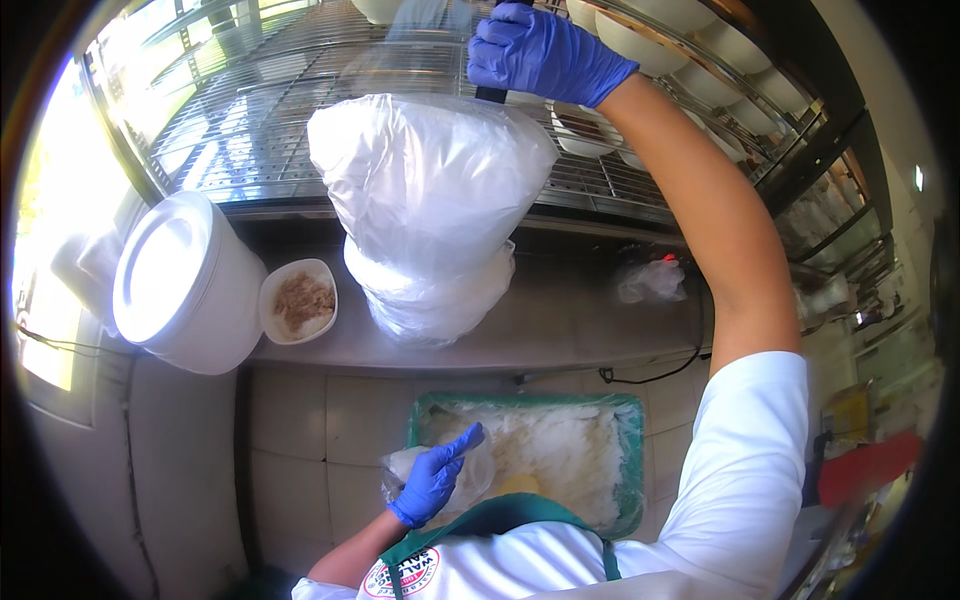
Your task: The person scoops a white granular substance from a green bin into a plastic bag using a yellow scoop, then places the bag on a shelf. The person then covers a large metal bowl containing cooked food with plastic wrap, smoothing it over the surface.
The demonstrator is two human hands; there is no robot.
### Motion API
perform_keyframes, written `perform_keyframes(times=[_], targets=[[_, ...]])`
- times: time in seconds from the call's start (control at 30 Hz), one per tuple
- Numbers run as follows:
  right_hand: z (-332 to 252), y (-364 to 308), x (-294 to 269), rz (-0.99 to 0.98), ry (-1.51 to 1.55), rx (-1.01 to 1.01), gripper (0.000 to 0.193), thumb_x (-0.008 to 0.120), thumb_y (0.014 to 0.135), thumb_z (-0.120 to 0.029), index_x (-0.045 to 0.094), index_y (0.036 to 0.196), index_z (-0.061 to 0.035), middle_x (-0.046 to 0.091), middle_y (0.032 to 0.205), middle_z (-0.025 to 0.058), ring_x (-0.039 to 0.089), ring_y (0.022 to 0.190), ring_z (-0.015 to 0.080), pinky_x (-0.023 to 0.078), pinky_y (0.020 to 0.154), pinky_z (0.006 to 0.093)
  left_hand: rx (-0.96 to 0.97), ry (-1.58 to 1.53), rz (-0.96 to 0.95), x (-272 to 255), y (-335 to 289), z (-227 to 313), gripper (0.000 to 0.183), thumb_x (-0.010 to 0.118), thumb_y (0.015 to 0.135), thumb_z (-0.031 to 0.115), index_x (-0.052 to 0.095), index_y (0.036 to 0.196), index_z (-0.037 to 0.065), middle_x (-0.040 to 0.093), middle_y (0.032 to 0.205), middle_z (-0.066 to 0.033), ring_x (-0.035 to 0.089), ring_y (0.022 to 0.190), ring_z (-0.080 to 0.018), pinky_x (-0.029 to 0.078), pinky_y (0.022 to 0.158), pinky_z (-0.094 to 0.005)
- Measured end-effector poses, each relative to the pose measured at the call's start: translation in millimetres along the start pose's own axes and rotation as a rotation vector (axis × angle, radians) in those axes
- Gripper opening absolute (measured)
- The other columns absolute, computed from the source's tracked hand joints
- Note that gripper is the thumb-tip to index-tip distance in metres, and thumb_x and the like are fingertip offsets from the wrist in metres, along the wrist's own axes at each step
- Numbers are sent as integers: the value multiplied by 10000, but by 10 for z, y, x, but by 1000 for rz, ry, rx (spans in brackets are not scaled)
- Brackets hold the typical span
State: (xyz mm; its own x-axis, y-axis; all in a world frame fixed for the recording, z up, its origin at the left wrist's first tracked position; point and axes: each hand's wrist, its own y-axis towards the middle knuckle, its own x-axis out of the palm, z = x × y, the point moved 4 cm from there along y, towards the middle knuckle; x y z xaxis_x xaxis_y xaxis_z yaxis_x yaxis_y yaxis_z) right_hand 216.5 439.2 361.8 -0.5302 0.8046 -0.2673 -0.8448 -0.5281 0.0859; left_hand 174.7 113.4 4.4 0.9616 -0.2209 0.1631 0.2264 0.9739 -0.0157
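Beyond the white bag (430,190), the right hand (548,58) is gripping a handle (491,95), fingers tightly curled, wanting steady force; nearer, the left hand (428,487), half-curled, is seemingly holding clear plastic (474,480).

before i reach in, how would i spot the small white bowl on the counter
Find the steel counter in front of the wire-shelved rack. Toward its left end, the small white bowl sits between a big lidded white tub and a white plastic-wrapped bundle. Unlike those two, it is uncovered, showing brownish contents.
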Motion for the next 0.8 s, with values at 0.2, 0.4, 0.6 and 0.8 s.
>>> perform_keyframes(times=[0.2, 0.4, 0.6, 0.8], targets=[[-54, -990, -90, -634, 24, 166, 199, 616, 773, -157, 593, 963, -210, 560, 1004, -14, 553, 1045, 176, 433, 989, 326, -10, 46, 13, -28, 58, 6, 493, 427, 1005, 125, 414, 1481, -2, 526, 1455, -163, 484, 1353, -245, 315, 1135, -329], [-158, -2323, -745, -632, -21, 333, 277, 599, 788, -114, 618, 1062, -149, 571, 1137, 33, 535, 1179, 239, 454, 1054, 352, -10, -4, 48, -8, 71, -76, 483, 441, 1021, 189, 444, 1460, -12, 543, 1434, -168, 500, 1333, -245, 322, 1133, -334], [-239, -3398, -1412, -910, -38, 652, 296, 555, 829, -60, 635, 1104, -135, 595, 1181, 55, 535, 1211, 259, 482, 1033, 359, -54, -15, 52, 31, 122, -25, 531, 498, 1024, 281, 450, 1452, -28, 561, 1400, -190, 518, 1289, -217, 335, 1107, -312], [-300, -4102, -1687, -1375, -161, 820, 369, 543, 842, -23, 622, 1194, -101, 570, 1272, 116, 505, 1279, 272, 366, 1140, 403, -115, 41, 73, 115, 154, -5, 502, 464, 1037, 255, 455, 1443, -39, 543, 1422, -181, 508, 1304, -235, 337, 1112, -333]])
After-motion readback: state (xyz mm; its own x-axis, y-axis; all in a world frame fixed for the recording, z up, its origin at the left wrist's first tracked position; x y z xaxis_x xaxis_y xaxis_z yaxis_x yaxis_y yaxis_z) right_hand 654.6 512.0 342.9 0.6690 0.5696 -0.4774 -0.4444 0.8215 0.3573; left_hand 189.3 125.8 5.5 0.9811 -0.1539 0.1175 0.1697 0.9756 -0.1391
